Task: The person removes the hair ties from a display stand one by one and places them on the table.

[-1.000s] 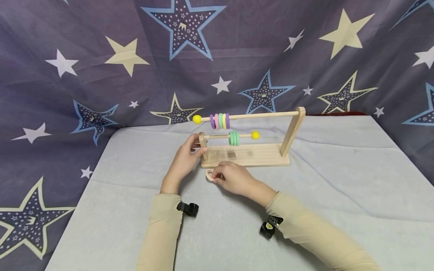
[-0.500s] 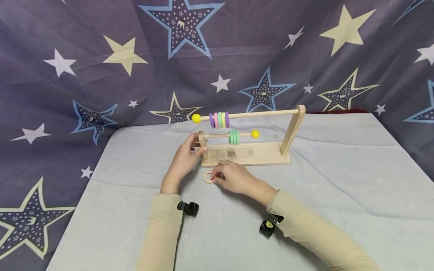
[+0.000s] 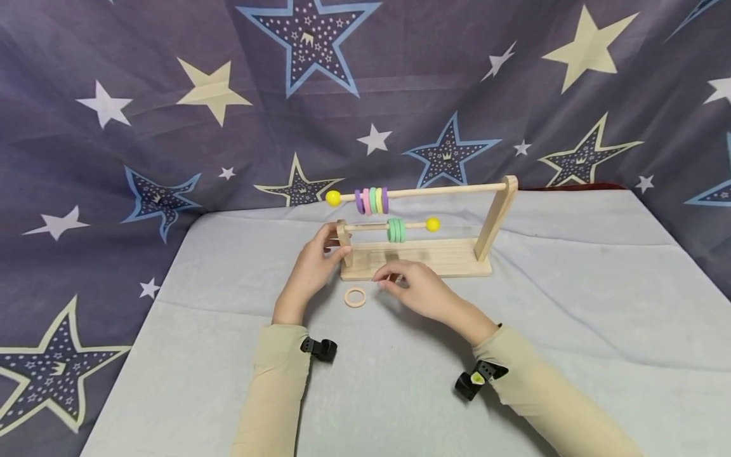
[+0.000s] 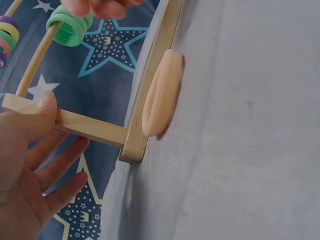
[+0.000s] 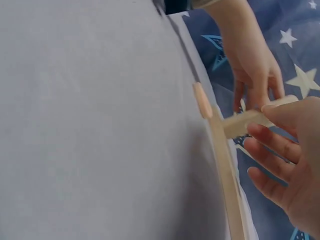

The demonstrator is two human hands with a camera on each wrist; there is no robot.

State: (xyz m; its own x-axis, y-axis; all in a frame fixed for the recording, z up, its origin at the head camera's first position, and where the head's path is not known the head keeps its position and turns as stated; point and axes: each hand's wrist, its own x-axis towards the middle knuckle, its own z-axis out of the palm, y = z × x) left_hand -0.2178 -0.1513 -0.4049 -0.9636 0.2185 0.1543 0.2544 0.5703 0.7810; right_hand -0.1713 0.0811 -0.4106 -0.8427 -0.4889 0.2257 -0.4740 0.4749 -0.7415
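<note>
A wooden bead stand (image 3: 451, 259) has a short post at its left end and a tall post at its right. My left hand (image 3: 308, 270) grips the short post (image 4: 90, 125), thumb on the near face and fingers behind. A plain wooden ring (image 3: 355, 306) lies flat on the cloth in front of the stand's left end. Just right of that ring hovers my right hand (image 3: 422, 291), fingers loosely bent and holding nothing. Several green rings (image 3: 396, 230) hang on the lower rod. Purple, pink, green and yellow rings (image 3: 372, 201) hang on the upper rod.
Yellow balls cap the upper rod's left end (image 3: 333, 198) and the lower rod's right end (image 3: 432, 225). Pale cloth (image 3: 394, 393) covers the table. A dark star-patterned curtain (image 3: 434, 70) hangs close behind the stand.
The wooden ring, tilted up in my right fingers before, went down flat on the cloth. My right hand has let go and drawn back to the right. My left hand stays on the post.
</note>
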